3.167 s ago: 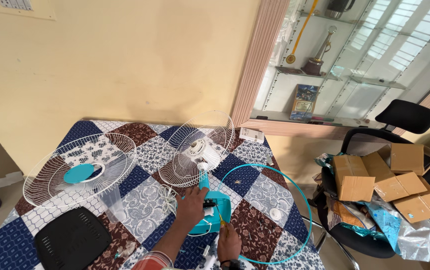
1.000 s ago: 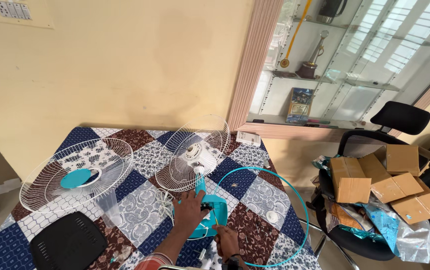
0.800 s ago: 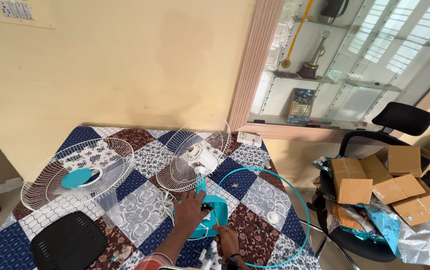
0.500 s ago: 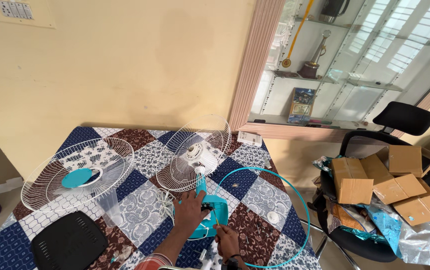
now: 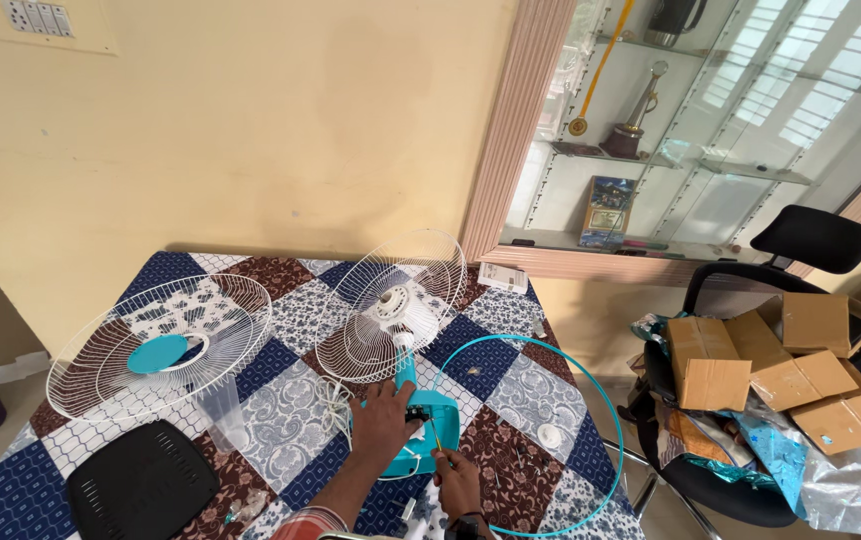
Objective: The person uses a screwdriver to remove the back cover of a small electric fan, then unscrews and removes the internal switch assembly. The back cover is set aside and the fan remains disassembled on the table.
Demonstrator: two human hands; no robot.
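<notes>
Your left hand [image 5: 382, 424] lies flat, fingers spread, pressed on the teal fan motor housing [image 5: 428, 432], holding nothing within its grip. Your right hand [image 5: 458, 483] sits just beside and below it, fingers pinched together around a thin screwdriver [image 5: 435, 437] whose tip reaches up to the housing's dark centre. The housing rests on the table [image 5: 280, 420], which is covered by a patchwork cloth of blue, brown and white diamonds.

Directly beyond your left hand, the white rear wire guard [image 5: 390, 305] stands tilted, joined to the housing. A loose white cord [image 5: 332, 398] lies bunched just left of that hand. To the right of both hands, a thin teal ring [image 5: 590, 400] curves around the housing and out to the table's right edge; a small white round cap [image 5: 548, 436] lies inside it.

Well to the left of your left hand, the front wire guard [image 5: 155, 345] with its teal centre disc lies flat, a clear plastic blade piece [image 5: 223, 412] near it. A black square base [image 5: 142, 488] sits at the near left corner. Past the table's right edge, an office chair [image 5: 740, 390] carries cardboard boxes [image 5: 780, 375].
</notes>
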